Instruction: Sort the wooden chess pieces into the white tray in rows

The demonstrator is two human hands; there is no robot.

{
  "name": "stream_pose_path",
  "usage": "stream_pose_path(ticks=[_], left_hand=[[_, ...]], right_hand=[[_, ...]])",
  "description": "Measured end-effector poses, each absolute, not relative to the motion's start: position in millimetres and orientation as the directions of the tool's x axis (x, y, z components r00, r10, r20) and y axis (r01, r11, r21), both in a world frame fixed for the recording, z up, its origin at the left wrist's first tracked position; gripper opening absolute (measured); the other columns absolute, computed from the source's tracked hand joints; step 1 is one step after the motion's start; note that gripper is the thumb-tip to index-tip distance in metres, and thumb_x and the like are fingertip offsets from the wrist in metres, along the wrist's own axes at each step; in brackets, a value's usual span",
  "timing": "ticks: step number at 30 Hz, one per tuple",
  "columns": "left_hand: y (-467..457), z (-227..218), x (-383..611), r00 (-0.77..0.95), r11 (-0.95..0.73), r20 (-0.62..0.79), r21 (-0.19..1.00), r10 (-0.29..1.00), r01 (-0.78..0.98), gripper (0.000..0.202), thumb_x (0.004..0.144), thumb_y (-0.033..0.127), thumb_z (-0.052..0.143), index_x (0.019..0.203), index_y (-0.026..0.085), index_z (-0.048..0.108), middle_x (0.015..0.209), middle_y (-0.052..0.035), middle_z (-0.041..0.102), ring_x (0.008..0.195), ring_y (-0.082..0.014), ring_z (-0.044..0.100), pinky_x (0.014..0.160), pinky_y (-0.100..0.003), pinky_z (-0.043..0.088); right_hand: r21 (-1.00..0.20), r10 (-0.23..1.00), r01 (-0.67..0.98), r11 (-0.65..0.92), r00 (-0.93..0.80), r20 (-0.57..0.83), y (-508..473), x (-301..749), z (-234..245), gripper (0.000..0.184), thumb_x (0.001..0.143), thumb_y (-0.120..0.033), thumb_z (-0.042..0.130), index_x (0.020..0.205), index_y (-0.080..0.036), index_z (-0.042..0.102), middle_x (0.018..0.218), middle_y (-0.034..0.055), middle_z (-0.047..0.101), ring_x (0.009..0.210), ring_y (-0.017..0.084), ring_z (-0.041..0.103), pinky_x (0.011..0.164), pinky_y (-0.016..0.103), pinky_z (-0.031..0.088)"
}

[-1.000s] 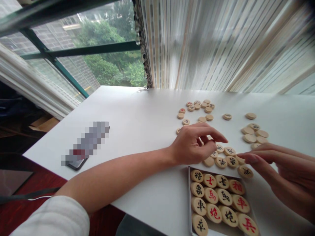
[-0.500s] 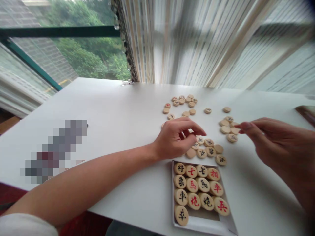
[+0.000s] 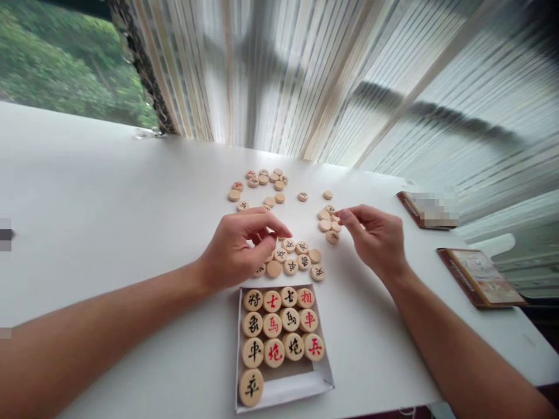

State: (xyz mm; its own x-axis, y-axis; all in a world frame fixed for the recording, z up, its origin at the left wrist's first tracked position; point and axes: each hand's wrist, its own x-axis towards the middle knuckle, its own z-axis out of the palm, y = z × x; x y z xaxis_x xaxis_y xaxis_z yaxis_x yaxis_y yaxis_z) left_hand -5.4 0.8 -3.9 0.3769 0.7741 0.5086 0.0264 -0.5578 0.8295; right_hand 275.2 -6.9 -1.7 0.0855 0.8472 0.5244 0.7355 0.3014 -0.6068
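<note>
A white tray at the table's near edge holds several round wooden Chinese chess discs with red and black characters. My left hand hovers just beyond it, fingers curled in a pinch over a loose cluster of discs; what it holds, if anything, is hidden. My right hand reaches to a small pile of discs, its fingertips pinched together and touching them.
A further scatter of discs lies farther back on the white table. Two flat brown boxes sit at the right near the table's edge. Striped curtains and a window stand behind.
The view has swung to the right. My right hand moved from near the tray up and away to the small pile. My left hand stayed over the cluster.
</note>
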Motion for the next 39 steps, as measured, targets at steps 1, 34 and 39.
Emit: stream_pose_path(ticks=[1, 34, 39], left_hand=[[1.1, -4.1, -5.4, 0.375, -0.556, 0.506, 0.83, 0.777, 0.032, 0.025, 0.086, 0.003, 0.058, 0.09, 0.014, 0.08, 0.086, -0.0052, 0.074, 0.069, -0.0124, 0.067, 0.057, -0.023, 0.056], [0.2, -0.1, -3.2, 0.348, -0.541, 0.472, 0.83, 0.81, 0.133, 0.022, 0.085, 0.008, 0.06, 0.086, 0.015, 0.081, 0.082, -0.0059, 0.076, 0.071, -0.0148, 0.067, 0.058, -0.025, 0.048], [0.1, 0.6, -3.4, 0.349, -0.535, 0.467, 0.835, 0.812, 0.128, 0.022, 0.084, 0.008, 0.06, 0.086, 0.014, 0.081, 0.082, -0.006, 0.075, 0.071, -0.0147, 0.067, 0.058, -0.025, 0.048]], right_hand=[[-0.607, 0.852, 0.735, 0.302, 0.078, 0.518, -7.7, 274.3, -1.7, 0.027, 0.097, -0.039, 0.07, 0.082, -0.019, 0.081, 0.073, 0.0058, 0.078, 0.068, 0.021, 0.069, 0.063, 0.033, 0.049], [-0.542, 0.899, 0.752, 0.375, -0.153, 0.41, -23.1, 256.7, 1.2, 0.023, 0.096, -0.037, 0.07, 0.082, -0.023, 0.082, 0.072, 0.0034, 0.079, 0.058, 0.018, 0.066, 0.055, 0.03, 0.048], [-0.55, 0.888, 0.736, 0.395, -0.152, 0.434, -22.7, 255.3, 0.5, 0.022, 0.095, -0.034, 0.071, 0.08, -0.021, 0.081, 0.069, 0.0034, 0.077, 0.057, 0.017, 0.065, 0.054, 0.029, 0.047]])
